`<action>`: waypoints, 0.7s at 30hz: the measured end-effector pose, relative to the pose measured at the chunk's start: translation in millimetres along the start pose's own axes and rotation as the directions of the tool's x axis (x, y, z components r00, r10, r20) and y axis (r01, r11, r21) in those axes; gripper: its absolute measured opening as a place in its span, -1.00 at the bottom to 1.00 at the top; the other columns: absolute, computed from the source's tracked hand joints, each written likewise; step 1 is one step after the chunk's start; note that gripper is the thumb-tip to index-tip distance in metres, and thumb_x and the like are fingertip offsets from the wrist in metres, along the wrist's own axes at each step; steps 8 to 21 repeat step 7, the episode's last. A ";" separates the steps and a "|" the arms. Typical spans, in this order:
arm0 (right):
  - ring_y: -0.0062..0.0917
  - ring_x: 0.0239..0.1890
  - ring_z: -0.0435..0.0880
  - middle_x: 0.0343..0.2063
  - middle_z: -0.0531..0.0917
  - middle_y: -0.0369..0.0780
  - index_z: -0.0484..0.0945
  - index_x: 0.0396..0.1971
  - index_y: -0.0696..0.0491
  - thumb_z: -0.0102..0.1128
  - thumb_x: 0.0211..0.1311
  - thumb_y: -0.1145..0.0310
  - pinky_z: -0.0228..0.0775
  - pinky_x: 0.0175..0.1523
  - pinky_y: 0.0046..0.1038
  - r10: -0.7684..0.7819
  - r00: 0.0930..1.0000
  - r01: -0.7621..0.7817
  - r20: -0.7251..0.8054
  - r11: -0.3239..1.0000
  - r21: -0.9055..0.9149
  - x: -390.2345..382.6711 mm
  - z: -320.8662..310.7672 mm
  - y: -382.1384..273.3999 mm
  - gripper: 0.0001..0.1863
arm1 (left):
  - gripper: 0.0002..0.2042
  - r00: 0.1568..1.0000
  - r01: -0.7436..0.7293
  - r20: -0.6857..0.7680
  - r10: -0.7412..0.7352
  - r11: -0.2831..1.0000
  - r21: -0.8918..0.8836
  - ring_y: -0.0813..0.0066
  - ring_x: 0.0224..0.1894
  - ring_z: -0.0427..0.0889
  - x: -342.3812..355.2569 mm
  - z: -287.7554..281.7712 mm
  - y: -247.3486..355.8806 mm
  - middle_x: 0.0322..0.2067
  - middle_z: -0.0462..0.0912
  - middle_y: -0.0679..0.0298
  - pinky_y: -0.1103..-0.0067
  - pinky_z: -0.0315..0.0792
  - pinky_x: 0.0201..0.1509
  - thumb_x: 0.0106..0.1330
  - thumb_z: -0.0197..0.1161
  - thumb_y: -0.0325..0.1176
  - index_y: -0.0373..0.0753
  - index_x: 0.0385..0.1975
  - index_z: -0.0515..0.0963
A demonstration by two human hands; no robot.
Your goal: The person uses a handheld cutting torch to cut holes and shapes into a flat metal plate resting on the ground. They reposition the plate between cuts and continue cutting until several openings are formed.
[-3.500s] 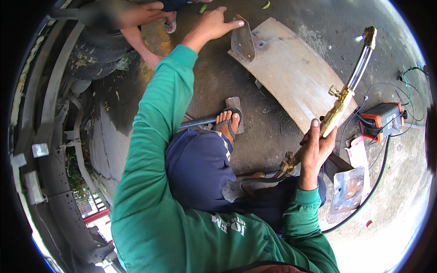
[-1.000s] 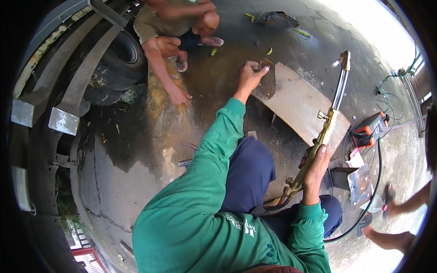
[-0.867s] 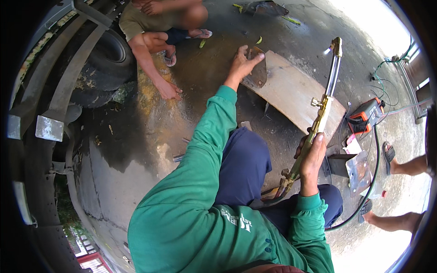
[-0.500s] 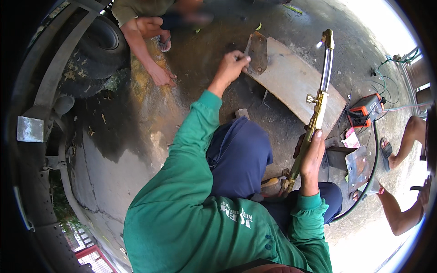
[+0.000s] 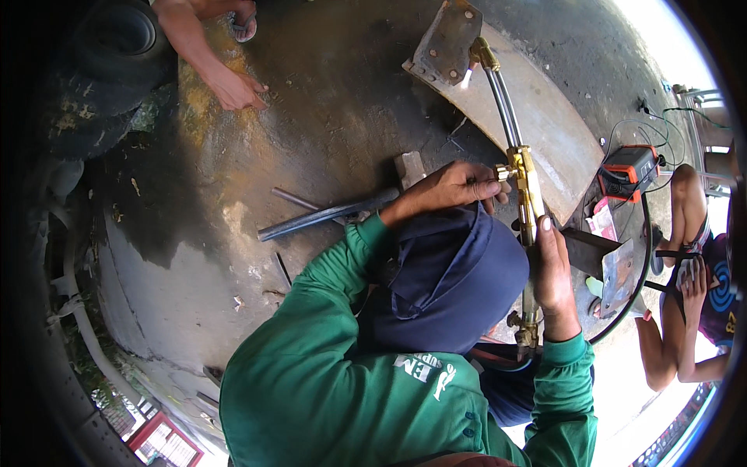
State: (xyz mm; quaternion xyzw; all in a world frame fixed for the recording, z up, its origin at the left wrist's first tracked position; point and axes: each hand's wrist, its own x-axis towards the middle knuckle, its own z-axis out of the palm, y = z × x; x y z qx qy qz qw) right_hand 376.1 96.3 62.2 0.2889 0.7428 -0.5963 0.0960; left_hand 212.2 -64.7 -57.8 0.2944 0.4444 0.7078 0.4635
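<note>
A brass and silver cutting torch (image 5: 507,109) stands steeply across the view, its handle in my right hand (image 5: 551,268), which is closed around it. My left hand (image 5: 471,185) pinches the torch's brass valve knob (image 5: 503,173) between thumb and fingers. From the torch's angled tip a small bright flame (image 5: 467,78) comes out. Behind it lies a large curved, rusty metal plate (image 5: 556,144). The tip is over that plate, close to a smaller plate with bolt holes (image 5: 450,43) at its far left end; whether they touch I cannot tell.
Metal bars (image 5: 331,214) and a metal block (image 5: 409,168) lie left of my knee. An orange and black machine (image 5: 629,173) with cables stands at right, near a steel bracket (image 5: 617,276) and a black hose (image 5: 640,288). Another person's hand (image 5: 243,89) is far left; another person (image 5: 685,296) crouches right.
My left hand has come from the smaller plate to the torch's valve knob. The torch has tilted left, bringing its tip over the plate. My view has shifted slightly.
</note>
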 end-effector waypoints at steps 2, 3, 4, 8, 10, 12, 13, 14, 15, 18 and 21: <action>-0.65 -0.38 0.43 -0.42 0.54 -0.30 0.55 -0.10 0.21 -0.19 0.52 -0.27 0.25 -0.26 -0.57 0.063 0.998 -0.063 0.004 0.996 0.061 -1.4 4.0 -2.5 -0.27 | -0.53 0.993 -0.018 0.118 0.020 1.000 -0.017 0.35 -0.05 0.69 -0.1 -8.1 -17.4 -0.04 0.69 0.12 0.42 0.56 0.10 0.51 0.19 -0.05 -0.40 0.09 0.58; -0.65 -0.33 0.42 -0.38 0.56 -0.30 0.56 -0.07 0.22 -0.19 0.52 -0.28 0.24 -0.21 -0.57 0.094 0.996 -0.093 -0.002 0.991 0.096 -2.5 5.0 -3.0 -0.25 | -0.52 0.989 -0.027 0.144 0.028 1.000 -0.003 0.35 -0.03 0.69 -0.1 -5.4 -14.5 -0.03 0.69 0.12 0.42 0.56 0.12 0.51 0.19 -0.04 -0.40 0.10 0.58; -0.64 -0.32 0.43 -0.35 0.58 -0.28 0.56 -0.05 0.23 -0.18 0.52 -0.28 0.24 -0.19 -0.57 0.098 0.995 -0.099 0.016 0.989 0.112 -0.8 3.5 1.4 -0.25 | -0.52 0.985 -0.037 0.169 0.034 0.999 0.011 0.34 -0.02 0.68 -0.9 -2.7 -11.5 -0.03 0.69 0.12 0.41 0.55 0.14 0.50 0.19 -0.03 -0.39 0.11 0.58; -0.63 -0.23 0.45 -0.30 0.59 -0.26 0.55 0.04 0.24 -0.15 0.51 -0.28 0.26 -0.08 -0.54 0.104 0.992 -0.115 0.068 0.976 0.183 7.7 0.8 12.3 -0.23 | -0.47 0.986 0.073 0.154 -0.070 0.997 -0.016 0.33 0.07 0.65 -9.7 -2.2 2.1 0.02 0.69 0.08 0.37 0.52 0.23 0.48 0.20 0.02 -0.36 0.16 0.57; -0.63 -0.23 0.45 -0.30 0.59 -0.26 0.55 0.04 0.24 -0.15 0.51 -0.28 0.26 -0.08 -0.54 0.104 0.992 -0.115 0.068 0.976 0.183 7.7 0.8 12.3 -0.23 | -0.47 0.986 0.073 0.154 -0.070 0.997 -0.016 0.33 0.07 0.65 -9.7 -2.2 2.1 0.02 0.69 0.08 0.37 0.52 0.23 0.48 0.20 0.02 -0.36 0.16 0.57; -0.63 -0.23 0.45 -0.30 0.59 -0.26 0.55 0.04 0.24 -0.15 0.51 -0.28 0.26 -0.08 -0.54 0.104 0.992 -0.115 0.068 0.976 0.183 7.7 0.8 12.3 -0.23 | -0.47 0.986 0.073 0.154 -0.070 0.997 -0.016 0.33 0.07 0.65 -9.7 -2.2 2.1 0.02 0.69 0.08 0.37 0.52 0.23 0.48 0.20 0.02 -0.36 0.16 0.57; -0.63 -0.23 0.45 -0.30 0.59 -0.26 0.55 0.04 0.24 -0.15 0.51 -0.28 0.26 -0.08 -0.54 0.104 0.992 -0.115 0.068 0.976 0.183 7.7 0.8 12.3 -0.23 | -0.47 0.986 0.073 0.154 -0.070 0.997 -0.016 0.33 0.07 0.65 -9.7 -2.2 2.1 0.02 0.69 0.08 0.37 0.52 0.23 0.48 0.20 0.02 -0.36 0.16 0.57; -0.63 -0.23 0.45 -0.30 0.59 -0.26 0.55 0.04 0.24 -0.15 0.51 -0.28 0.26 -0.08 -0.54 0.104 0.992 -0.115 0.068 0.976 0.183 7.7 0.8 12.3 -0.23 | -0.47 0.986 0.073 0.154 -0.070 0.997 -0.016 0.33 0.07 0.65 -9.7 -2.2 2.1 0.02 0.69 0.08 0.37 0.52 0.23 0.48 0.20 0.02 -0.36 0.16 0.57; -0.63 -0.23 0.45 -0.30 0.59 -0.26 0.55 0.04 0.24 -0.15 0.51 -0.28 0.26 -0.08 -0.54 0.104 0.992 -0.115 0.068 0.976 0.183 7.7 0.8 12.3 -0.23 | -0.47 0.986 0.073 0.154 -0.070 0.997 -0.016 0.33 0.07 0.65 -9.7 -2.2 2.1 0.02 0.69 0.08 0.37 0.52 0.23 0.48 0.20 0.02 -0.36 0.16 0.57; -0.63 -0.23 0.45 -0.30 0.59 -0.26 0.55 0.04 0.24 -0.15 0.51 -0.28 0.26 -0.08 -0.54 0.104 0.992 -0.115 0.068 0.976 0.183 7.7 0.8 12.3 -0.23 | -0.47 0.986 0.073 0.154 -0.070 0.997 -0.016 0.33 0.07 0.65 -9.7 -2.2 2.1 0.02 0.69 0.08 0.37 0.52 0.23 0.48 0.20 0.02 -0.36 0.16 0.57; -0.63 -0.23 0.45 -0.30 0.59 -0.26 0.55 0.04 0.24 -0.15 0.51 -0.28 0.26 -0.08 -0.54 0.104 0.992 -0.115 0.068 0.976 0.183 7.7 0.8 12.3 -0.23 | -0.47 0.986 0.073 0.154 -0.070 0.997 -0.016 0.33 0.07 0.65 -9.7 -2.2 2.1 0.02 0.69 0.08 0.37 0.52 0.23 0.48 0.20 0.02 -0.36 0.16 0.57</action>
